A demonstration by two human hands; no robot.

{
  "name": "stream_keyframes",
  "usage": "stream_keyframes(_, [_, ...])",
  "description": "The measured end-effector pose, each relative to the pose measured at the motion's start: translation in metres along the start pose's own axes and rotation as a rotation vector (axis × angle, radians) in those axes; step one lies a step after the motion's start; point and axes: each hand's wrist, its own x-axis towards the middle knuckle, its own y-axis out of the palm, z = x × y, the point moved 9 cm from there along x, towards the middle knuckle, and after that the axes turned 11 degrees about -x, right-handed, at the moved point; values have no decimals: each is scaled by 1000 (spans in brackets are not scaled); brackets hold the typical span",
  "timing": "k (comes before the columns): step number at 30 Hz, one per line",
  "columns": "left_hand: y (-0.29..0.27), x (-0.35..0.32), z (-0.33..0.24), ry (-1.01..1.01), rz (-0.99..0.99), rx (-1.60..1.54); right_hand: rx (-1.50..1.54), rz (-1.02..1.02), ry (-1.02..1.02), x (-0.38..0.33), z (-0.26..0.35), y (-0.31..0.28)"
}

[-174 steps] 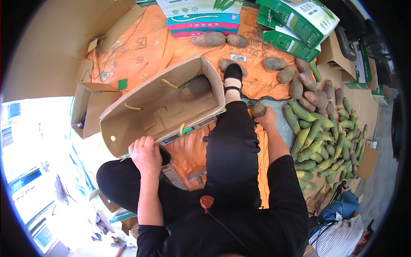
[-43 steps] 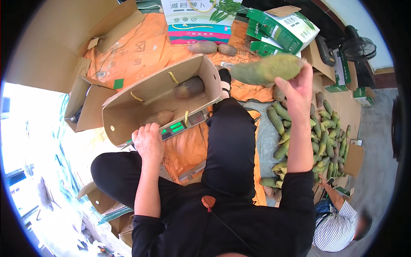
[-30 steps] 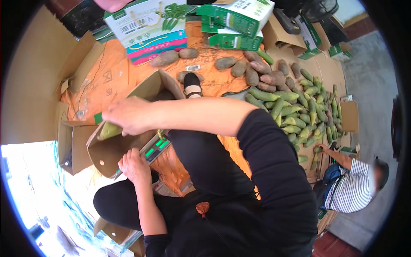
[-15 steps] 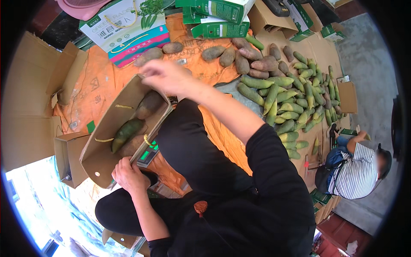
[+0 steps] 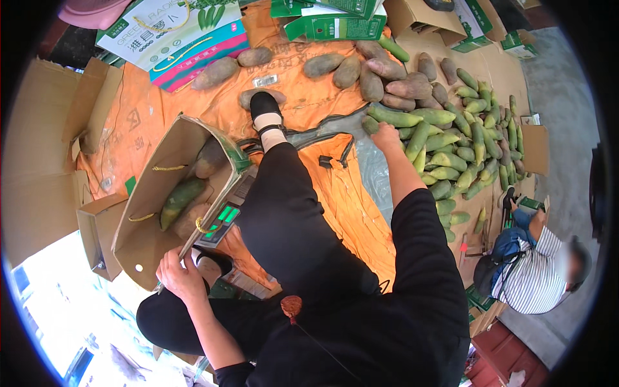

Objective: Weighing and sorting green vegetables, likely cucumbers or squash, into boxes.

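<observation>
My left hand (image 5: 180, 276) grips the near edge of an open cardboard carton (image 5: 145, 235). The carton has yellow rope handles and is tilted. Inside it are a green radish (image 5: 182, 198) and reddish-brown ones (image 5: 211, 159); its depth is partly hidden. Beside the carton, a scale (image 5: 224, 218) shows a lit green display. On the right, my right hand (image 5: 385, 137) is closed over a dark green radish (image 5: 370, 124) at the near left edge of a heap of green radishes (image 5: 445, 142). My fingertips there are partly hidden.
Brownish radishes (image 5: 400, 87) lie on the orange sheet (image 5: 296, 84) at the far side. A printed gift box (image 5: 193, 61) and green cartons (image 5: 335, 27) stand behind. A person in a striped shirt (image 5: 532, 271) crouches at the right. My foot (image 5: 265, 113) rests ahead.
My right hand has left the carton's far edge and swung right to the green radish heap. My left hand has stayed on the carton. The view has shifted slightly.
</observation>
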Motion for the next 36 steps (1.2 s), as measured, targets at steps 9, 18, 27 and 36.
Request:
stream_keyframes(9, [3,1,3,-13,2,6,-136,-29,-56,-4,5,17])
stream_keyframes(18, [2,3,3,-20,7,-4,-301,-26,-169,-26,18,35])
stream_keyframes(27, [-2,4,6,-17,-8,-46,-429,-11,-281,-60,26,47])
stream_keyframes(36, [-6,3,7,-34,1,-72,313,-201,-394,-73,38,-45])
